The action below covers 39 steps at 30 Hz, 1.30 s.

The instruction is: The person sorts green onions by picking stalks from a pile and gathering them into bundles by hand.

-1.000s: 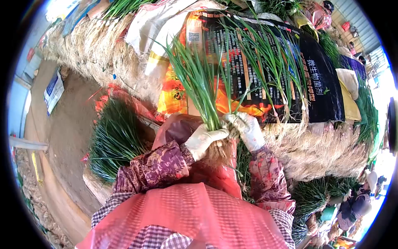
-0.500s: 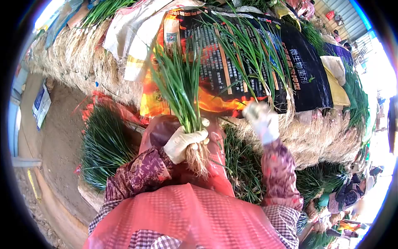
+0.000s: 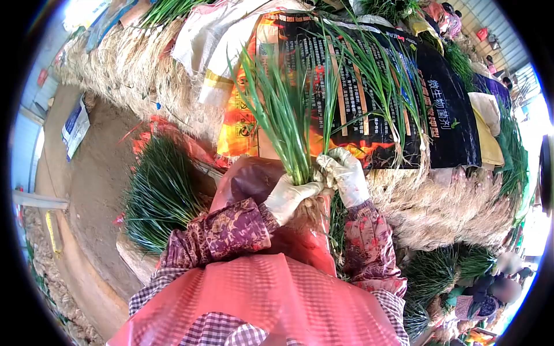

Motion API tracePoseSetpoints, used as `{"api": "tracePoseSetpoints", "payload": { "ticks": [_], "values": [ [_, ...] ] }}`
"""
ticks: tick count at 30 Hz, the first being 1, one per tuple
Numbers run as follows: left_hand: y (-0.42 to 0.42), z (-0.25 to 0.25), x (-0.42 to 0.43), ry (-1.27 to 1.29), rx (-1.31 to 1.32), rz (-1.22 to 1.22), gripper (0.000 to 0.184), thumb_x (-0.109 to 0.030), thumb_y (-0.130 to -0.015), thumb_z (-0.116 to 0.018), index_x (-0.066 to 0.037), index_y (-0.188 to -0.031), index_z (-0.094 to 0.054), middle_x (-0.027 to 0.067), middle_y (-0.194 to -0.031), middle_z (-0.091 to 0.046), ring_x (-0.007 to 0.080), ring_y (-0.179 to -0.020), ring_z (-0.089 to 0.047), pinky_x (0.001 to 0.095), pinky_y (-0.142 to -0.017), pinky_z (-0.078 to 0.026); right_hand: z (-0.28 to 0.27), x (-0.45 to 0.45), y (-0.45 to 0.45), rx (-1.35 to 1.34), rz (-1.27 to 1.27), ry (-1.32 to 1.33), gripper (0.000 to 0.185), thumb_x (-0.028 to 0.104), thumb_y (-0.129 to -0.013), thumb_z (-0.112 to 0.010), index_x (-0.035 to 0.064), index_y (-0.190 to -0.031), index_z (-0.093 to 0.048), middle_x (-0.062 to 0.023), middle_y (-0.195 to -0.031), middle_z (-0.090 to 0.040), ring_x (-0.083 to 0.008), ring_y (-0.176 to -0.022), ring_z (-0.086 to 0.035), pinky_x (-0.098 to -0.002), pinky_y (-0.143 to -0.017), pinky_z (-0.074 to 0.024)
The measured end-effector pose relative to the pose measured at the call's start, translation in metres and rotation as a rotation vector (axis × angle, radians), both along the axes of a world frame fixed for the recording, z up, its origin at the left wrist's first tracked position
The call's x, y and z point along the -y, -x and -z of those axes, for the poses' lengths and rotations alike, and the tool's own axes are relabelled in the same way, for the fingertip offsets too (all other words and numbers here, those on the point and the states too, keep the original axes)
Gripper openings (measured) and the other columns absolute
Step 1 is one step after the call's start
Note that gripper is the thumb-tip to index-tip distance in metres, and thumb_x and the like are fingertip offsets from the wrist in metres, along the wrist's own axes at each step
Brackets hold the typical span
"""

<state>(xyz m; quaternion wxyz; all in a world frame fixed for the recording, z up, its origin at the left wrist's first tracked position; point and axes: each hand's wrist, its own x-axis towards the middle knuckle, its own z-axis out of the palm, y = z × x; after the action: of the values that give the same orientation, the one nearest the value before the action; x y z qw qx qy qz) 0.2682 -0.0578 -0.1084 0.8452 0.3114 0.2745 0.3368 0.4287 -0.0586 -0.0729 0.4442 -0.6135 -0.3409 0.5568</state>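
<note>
My left hand [image 3: 292, 195], in a whitish glove, is closed around the lower stalks of a bunch of green onions [image 3: 288, 127]. The leaves point away from me, and the pale roots hang below the fist. My right hand [image 3: 345, 175], gloved too, pinches a thin green onion stalk [image 3: 329, 109] right beside the bunch, its fingers close to the left hand. Several loose green onions [image 3: 381, 86] lie on a printed black and orange sack [image 3: 456, 130] in front of me, roots towards me.
Stacked onions with dry roots [image 3: 438, 202] run under and beside the sack. A dark green bundle [image 3: 158, 196] stands at my left by the bare earth floor [image 3: 107, 155]. White sacking [image 3: 213, 40] covers part of the pile. Another person [image 3: 482, 297] sits at the lower right.
My right hand has come from the sack's near edge to the bunch, now with a stalk in its fingers. The left hand keeps its grip; the view has shifted.
</note>
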Motion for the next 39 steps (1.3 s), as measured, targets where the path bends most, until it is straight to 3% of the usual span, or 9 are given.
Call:
{"api": "tracePoseSetpoints", "payload": {
  "ticks": [6, 8, 10, 15, 21, 28, 33, 36, 39],
  "values": [
    [0.019, -0.009, 0.002, 0.082, -0.075, -0.011, 0.01, -0.007, -0.086, -0.063, -0.009, -0.094, -0.058, 0.0046, -0.093, -0.066, 0.0134, -0.079, -0.065, 0.0172, -0.051, -0.039, 0.015, -0.002, 0.002, -0.187, 0.016, -0.099, 0.026, 0.014, -0.085, -0.071, 0.0, -0.103, -0.059, -0.0006, -0.074, -0.061, -0.0073, -0.058, -0.055, -0.0204, -0.046, -0.0416],
    [0.026, -0.004, -0.002, 0.151, 0.017, 0.018, 0.009, -0.004, -0.084, -0.062, -0.009, -0.092, -0.058, 0.0068, -0.097, -0.064, 0.015, -0.08, -0.062, 0.0193, -0.054, -0.044, 0.012, 0.002, -0.002, 0.635, -0.078, -0.352, 0.009, 0.008, -0.092, -0.057, 0.0002, -0.089, -0.06, -0.0052, -0.076, -0.064, -0.0107, -0.06, -0.06, -0.0217, -0.047, -0.0439],
    [0.033, -0.002, -0.001, 0.202, 0.048, 0.059, 0.01, -0.003, -0.083, -0.061, -0.009, -0.091, -0.058, 0.0071, -0.098, -0.063, 0.0158, -0.081, -0.062, 0.0241, -0.061, -0.051, 0.02, -0.005, -0.036, -0.369, 0.266, -0.291, 0.031, 0.027, -0.099, -0.043, 0.0016, -0.096, -0.06, -0.0065, -0.08, -0.066, -0.0111, -0.059, -0.06, -0.0212, -0.042, -0.0431],
    [0.037, 0.002, 0.0, 0.363, 0.352, 0.181, 0.017, -0.004, -0.084, -0.061, -0.008, -0.1, -0.057, 0.008, -0.1, -0.061, 0.0188, -0.082, -0.062, 0.0296, -0.065, -0.054, 0.004, 0.028, -0.013, -0.087, -0.048, 0.045, 0.006, 0.0, -0.085, -0.065, 0.0014, -0.091, -0.065, -0.011, -0.09, -0.071, -0.0088, -0.05, -0.06, -0.0195, -0.034, -0.0416],
    [0.033, 0.0, 0.001, 0.355, 0.352, 0.218, 0.027, -0.009, -0.087, -0.059, -0.004, -0.113, -0.053, 0.0085, -0.102, -0.061, 0.0172, -0.082, -0.062, 0.0299, -0.064, -0.055, 0.012, 0.019, 0.017, -0.502, -0.109, -0.053, 0.02, 0.016, -0.09, -0.064, 0.0016, -0.103, -0.064, -0.0068, -0.084, -0.067, -0.0086, -0.06, -0.061, -0.0175, -0.05, -0.0441],
    [0.037, 0.0, 0.0, 0.374, 0.413, 0.219, 0.02, -0.001, -0.084, -0.061, -0.013, -0.097, -0.053, 0.0051, -0.096, -0.055, 0.0189, -0.081, -0.059, 0.0336, -0.064, -0.052, 0.01, 0.054, -0.034, 0.464, 0.035, -0.077, 0.016, 0.019, -0.09, -0.064, 0.0027, -0.089, -0.067, -0.0021, -0.078, -0.063, -0.0097, -0.062, -0.057, -0.0239, -0.059, -0.0486],
    [0.039, -0.003, 0.0, 0.252, 0.448, 0.115, 0.032, -0.003, -0.087, -0.062, -0.013, -0.115, -0.05, 0.0034, -0.1, -0.055, 0.0183, -0.089, -0.058, 0.034, -0.074, -0.051, -0.019, 0.102, -0.077, 1.182, -0.968, 0.375, 0.039, 0.042, -0.087, -0.065, 0.0045, -0.097, -0.067, -0.0128, -0.091, -0.066, -0.0138, -0.067, -0.062, -0.0291, -0.057, -0.0524],
    [0.03, -0.009, -0.002, 0.225, 0.468, 0.118, 0.047, -0.01, -0.089, -0.063, -0.012, -0.131, -0.043, 0.0013, -0.097, -0.055, 0.016, -0.089, -0.057, 0.0346, -0.08, -0.049, 0.0, 0.084, -0.134, 0.761, 0.241, 0.283, 0.03, 0.038, -0.092, -0.055, 0.0149, -0.105, -0.067, -0.0069, -0.095, -0.067, -0.0191, -0.07, -0.066, -0.0359, -0.06, -0.0543],
    [0.026, -0.013, 0.0, 0.247, 0.444, 0.165, 0.041, -0.01, -0.088, -0.063, -0.01, -0.126, -0.047, 0.0002, -0.09, -0.056, 0.0153, -0.085, -0.058, 0.0351, -0.08, -0.049, -0.027, 0.019, -0.162, 1.621, 0.11, -0.259, 0.027, 0.038, -0.086, -0.062, 0.0138, -0.094, -0.068, -0.0097, -0.093, -0.065, -0.0242, -0.08, -0.066, -0.0376, -0.07, -0.0533]
  ]
}}
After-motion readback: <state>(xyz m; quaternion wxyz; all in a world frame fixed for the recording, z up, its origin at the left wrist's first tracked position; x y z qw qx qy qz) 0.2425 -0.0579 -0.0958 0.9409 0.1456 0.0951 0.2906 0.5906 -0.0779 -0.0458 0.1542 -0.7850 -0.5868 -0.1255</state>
